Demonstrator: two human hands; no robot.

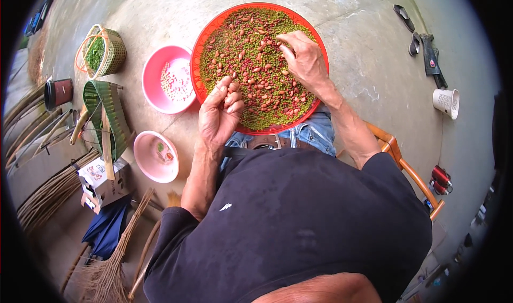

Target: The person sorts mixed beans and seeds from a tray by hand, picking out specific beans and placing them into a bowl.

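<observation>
A round red plastic tray [323, 48] rests over my lap, spread with green mung beans [256, 18], small dark red beans and reddish-brown peanuts [264, 96]. My left hand [222, 108] is palm up at the tray's near left rim, its fingers curled around what look like a few peanuts; the palm's contents are partly hidden. Over the right part of the tray hovers my right hand [305, 60], back upward, thumb and forefinger bent and apart. Nothing shows between those fingertips. Left of the tray, a pink basin [150, 80] holds pale and pinkish kernels [172, 84].
A smaller pink basin [142, 158] sits nearer me on the concrete floor [360, 30]. Further left are a woven basket [114, 52] of greens, a green basket [114, 122], a carton [108, 186], a folded blue umbrella [106, 227] and a twig broom [116, 263]. A wooden chair [413, 174] is at right.
</observation>
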